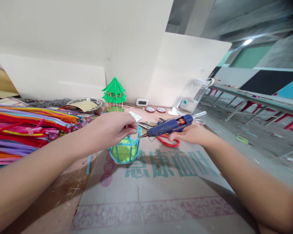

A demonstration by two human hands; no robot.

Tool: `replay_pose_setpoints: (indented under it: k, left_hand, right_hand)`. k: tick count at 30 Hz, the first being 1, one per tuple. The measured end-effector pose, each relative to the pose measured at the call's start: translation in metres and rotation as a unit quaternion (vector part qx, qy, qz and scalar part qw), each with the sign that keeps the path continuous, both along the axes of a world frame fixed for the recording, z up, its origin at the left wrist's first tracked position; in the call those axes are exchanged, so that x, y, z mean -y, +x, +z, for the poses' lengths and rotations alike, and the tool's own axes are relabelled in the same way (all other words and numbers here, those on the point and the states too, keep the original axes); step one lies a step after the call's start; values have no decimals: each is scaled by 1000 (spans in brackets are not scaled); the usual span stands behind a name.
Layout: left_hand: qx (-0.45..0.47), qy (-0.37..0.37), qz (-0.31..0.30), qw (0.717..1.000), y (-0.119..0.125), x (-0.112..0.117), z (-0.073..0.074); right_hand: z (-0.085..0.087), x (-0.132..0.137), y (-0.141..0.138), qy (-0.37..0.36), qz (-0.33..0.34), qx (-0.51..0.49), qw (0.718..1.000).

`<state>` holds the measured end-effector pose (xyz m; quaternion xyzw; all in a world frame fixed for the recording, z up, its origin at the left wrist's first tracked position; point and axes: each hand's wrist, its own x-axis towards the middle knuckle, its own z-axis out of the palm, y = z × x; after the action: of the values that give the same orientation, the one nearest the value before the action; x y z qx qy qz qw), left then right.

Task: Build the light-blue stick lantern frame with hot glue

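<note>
My right hand [185, 132] is wrapped round a dark blue hot glue gun [169, 126], with a clear glue stick [199, 114] poking out of its back end. The nozzle points left and meets, or nearly meets, the upper right rim of a light-blue pipe-cleaner frame [130, 152]. This small many-sided frame stands upright around a lime-green base. Over its top, my left hand [123, 125] is closed in a pinch at the rim. Whether the fingertips grip the rim itself or a small piece there is hidden. Red-handled scissors [169, 143] lie beneath the glue gun.
Bundles of coloured pipe cleaners [19, 130] fill the left side. Behind stand a green-roofed pagoda model [114, 92], a metal bowl [97, 103], a small digital clock [142, 102] and a clear water bottle [191, 97]. A loose light-blue strip [89, 164] lies beside the printed sheet [148, 191].
</note>
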<state>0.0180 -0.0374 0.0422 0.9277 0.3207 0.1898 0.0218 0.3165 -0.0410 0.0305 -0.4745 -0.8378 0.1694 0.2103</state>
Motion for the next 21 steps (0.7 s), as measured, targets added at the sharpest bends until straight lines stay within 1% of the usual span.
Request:
replay_pose_setpoints:
  k: [6, 12, 16, 21]
  left_hand:
    - [3, -5, 1, 1000, -1, 0, -1]
    - [1, -4, 3, 1000, 0, 0, -1]
    - [-5, -10, 9, 1000, 0, 0, -1]
    - [-6, -12, 11, 1000, 0, 0, -1]
  right_hand:
    - [3, 1, -1, -13, -14, 6, 1000]
    - [5, 2, -4, -15, 8, -13, 1000]
    - [4, 1, 1, -13, 30, -28, 999]
    - [3, -3, 11, -73, 67, -54, 994]
